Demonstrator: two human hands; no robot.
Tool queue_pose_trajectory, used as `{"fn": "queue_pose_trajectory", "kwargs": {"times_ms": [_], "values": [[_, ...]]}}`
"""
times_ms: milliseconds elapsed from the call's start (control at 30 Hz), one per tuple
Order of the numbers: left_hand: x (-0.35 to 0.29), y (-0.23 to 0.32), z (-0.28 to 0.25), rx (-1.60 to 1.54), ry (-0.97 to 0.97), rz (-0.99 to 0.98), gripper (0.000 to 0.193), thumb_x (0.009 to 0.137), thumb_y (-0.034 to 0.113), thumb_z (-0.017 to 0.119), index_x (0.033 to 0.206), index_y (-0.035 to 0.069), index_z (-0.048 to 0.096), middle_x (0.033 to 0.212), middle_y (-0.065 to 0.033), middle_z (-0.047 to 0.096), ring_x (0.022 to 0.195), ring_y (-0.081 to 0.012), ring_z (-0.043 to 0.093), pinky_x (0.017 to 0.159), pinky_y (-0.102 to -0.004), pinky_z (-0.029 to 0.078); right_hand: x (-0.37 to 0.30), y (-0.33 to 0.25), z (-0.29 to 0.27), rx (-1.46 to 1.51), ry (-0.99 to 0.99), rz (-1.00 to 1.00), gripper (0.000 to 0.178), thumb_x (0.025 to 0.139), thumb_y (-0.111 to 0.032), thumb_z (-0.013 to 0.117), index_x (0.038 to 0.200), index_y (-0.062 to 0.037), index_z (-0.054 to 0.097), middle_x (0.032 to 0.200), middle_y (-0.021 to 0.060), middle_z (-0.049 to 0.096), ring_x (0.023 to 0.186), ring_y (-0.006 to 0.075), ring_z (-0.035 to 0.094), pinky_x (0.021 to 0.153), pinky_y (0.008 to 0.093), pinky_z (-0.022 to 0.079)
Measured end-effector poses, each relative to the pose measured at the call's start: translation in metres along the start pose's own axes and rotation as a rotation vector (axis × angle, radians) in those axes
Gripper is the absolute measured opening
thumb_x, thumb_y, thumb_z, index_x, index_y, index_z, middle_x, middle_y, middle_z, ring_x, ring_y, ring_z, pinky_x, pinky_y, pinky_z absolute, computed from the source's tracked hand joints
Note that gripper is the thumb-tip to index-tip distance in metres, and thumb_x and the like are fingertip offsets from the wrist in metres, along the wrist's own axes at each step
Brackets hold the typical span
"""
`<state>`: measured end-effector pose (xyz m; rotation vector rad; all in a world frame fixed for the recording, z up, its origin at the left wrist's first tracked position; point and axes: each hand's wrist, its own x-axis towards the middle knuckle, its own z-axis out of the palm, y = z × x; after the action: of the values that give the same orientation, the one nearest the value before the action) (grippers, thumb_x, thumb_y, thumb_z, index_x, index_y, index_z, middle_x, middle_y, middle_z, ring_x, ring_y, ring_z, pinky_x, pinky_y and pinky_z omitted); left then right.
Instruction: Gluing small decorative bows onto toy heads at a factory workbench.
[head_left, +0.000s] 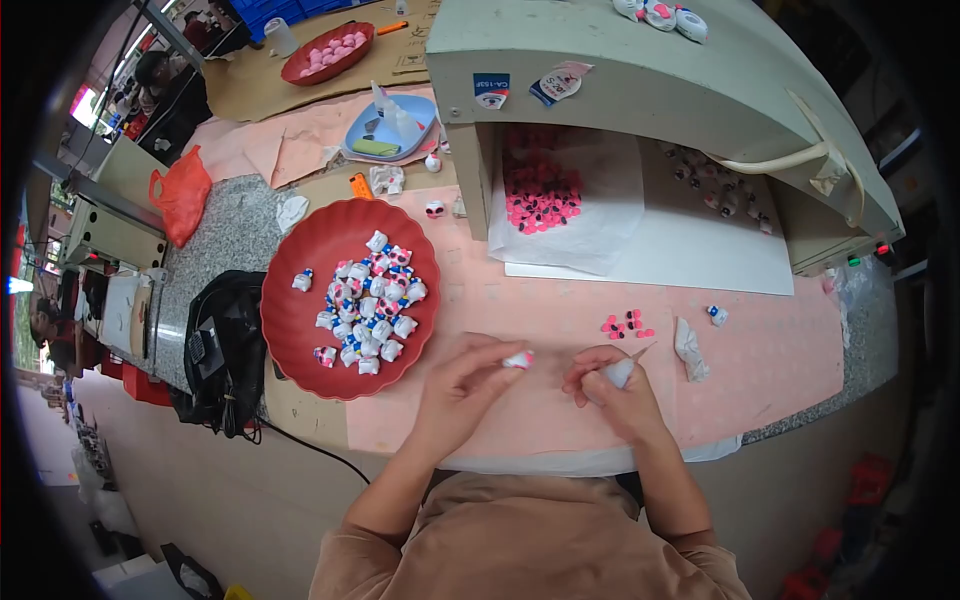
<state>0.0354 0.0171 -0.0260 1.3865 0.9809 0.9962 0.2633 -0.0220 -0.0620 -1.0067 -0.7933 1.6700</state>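
Observation:
Between the thumb and fingers of my left hand (465,385) is a small white and pink figurine (518,360). My right hand (618,395) is closed around a small pale squeeze bottle (619,373), whose thin tip points up and to the right. The two hands are apart over the pink table cover (540,430). A red scalloped plate (285,345), left of my left hand, bears many white, blue and pink figurines (370,305). Beyond my right hand lies a group of small pink and black pieces (628,325). A crumpled white tissue (690,350) and one figurine (717,316) lie to their right.
A grey metal housing (640,90) arches over the far right, with pink pieces (545,200) on white paper beneath. At the back stand a blue tray (418,108) with bottles and a red dish (290,72) of pink pieces. A black bag (225,330) sits left of the plate.

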Motion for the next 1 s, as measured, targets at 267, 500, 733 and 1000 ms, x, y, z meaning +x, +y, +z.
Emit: {"fn": "queue_pose_trajectory", "kwargs": {"times_ms": [267, 500, 733, 1000], "values": [[-0.02, 0.056, -0.02, -0.097, -0.008, 0.273, 0.045, 0.097, 0.032, 0.05, 0.129, 0.0, 0.051, 0.133, -0.0153, 0.048, 0.123, -0.0332, 0.047, 0.104, -0.046, 0.035, -0.047, -0.014, -0.024, -0.246, 0.278, -0.264, 0.024, 0.09, -0.003, 0.05, 0.113, 0.0053, 0.053, 0.094, 0.0148, 0.066, 0.08, 0.0209, 0.066, 0.074, 0.0339, 0.053], [-0.035, 0.125, 0.073, -1.034, -0.75, 0.616, 0.044, 0.097, 0.02, 0.05, 0.132, -0.006, 0.045, 0.129, -0.031, 0.05, 0.113, -0.0461, 0.055, 0.101, -0.0507, 0.04, -0.043, -0.04, -0.042, -1.17, 0.517, -0.626, 0.027, 0.078, -0.007, 0.071, 0.104, -0.003, 0.063, 0.101, 0.012, 0.065, 0.094, 0.0283, 0.062, 0.08, 0.0341, 0.05], [-0.007, 0.098, 0.089, -0.681, -1.022, 0.258, 0.049, 0.099, 0.033, 0.045, 0.135, -0.001, 0.044, 0.129, -0.0203, 0.054, 0.123, -0.0313, 0.049, 0.103, -0.0437, 0.039, -0.086, -0.044, -0.101, -1.118, 0.831, -0.572, 0.023, 0.08, -0.009, 0.069, 0.101, -0.0023, 0.062, 0.098, 0.0129, 0.064, 0.09, 0.0292, 0.061, 0.078, 0.0359, 0.05], [0.142, -0.024, 0.223, 0.564, -0.699, 0.773, 0.045, 0.08, 0.006, 0.06, 0.125, 0.007, 0.057, 0.133, -0.0142, 0.052, 0.122, -0.0325, 0.049, 0.1, -0.041, 0.04, -0.092, -0.033, -0.111, -0.786, 0.934, -0.568, 0.023, 0.083, -0.007, 0.064, 0.105, -0.0007, 0.06, 0.091, 0.009, 0.062, 0.081, 0.0145, 0.058, 0.072, 0.0269, 0.047]]}}
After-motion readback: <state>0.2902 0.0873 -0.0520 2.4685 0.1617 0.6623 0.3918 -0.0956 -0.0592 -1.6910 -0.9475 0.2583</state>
